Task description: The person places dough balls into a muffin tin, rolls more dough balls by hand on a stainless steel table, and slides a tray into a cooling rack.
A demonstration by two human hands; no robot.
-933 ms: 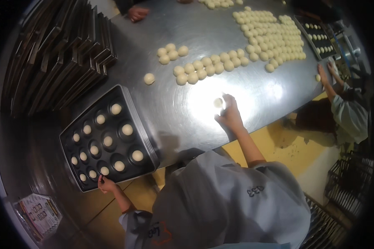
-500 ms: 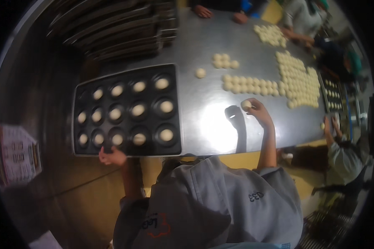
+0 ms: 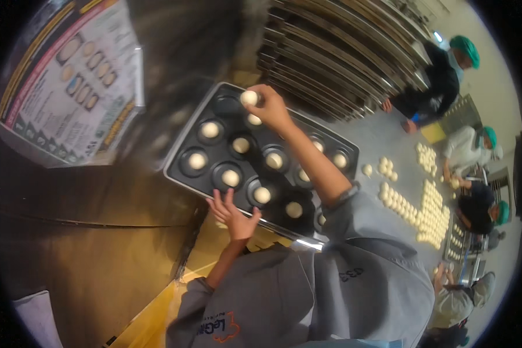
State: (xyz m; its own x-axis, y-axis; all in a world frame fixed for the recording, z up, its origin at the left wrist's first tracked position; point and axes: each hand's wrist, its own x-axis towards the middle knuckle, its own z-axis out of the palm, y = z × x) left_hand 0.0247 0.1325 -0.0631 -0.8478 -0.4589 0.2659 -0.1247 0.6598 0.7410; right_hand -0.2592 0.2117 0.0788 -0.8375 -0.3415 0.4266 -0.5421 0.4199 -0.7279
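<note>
A dark baking tray (image 3: 192, 129) with round cups lies on the metal table, and pale dough balls sit in most of its cups. Over the far left corner, my right hand (image 3: 270, 110) pinches a dough ball (image 3: 249, 97) between thumb and fingers. An empty cup (image 3: 226, 105) lies just beside that ball. My right forearm crosses the tray and hides some of the cups. My left hand (image 3: 234, 220) rests at the tray's near edge, fingers spread, holding nothing; its fingertips are close to a dough ball (image 3: 230, 178) in the near row.
Beyond the tray stands a rack of stacked metal trays (image 3: 330, 52). Many dough balls (image 3: 426, 211) lie in rows on the table to the right, near another filled tray (image 3: 455, 242). Several co-workers in green caps stand around the table. A printed sheet (image 3: 78, 87) hangs at the left.
My right hand has carried the dough ball from above the table, right of the tray, to the tray's far left corner. My left hand's fingers have spread. The view has turned.
</note>
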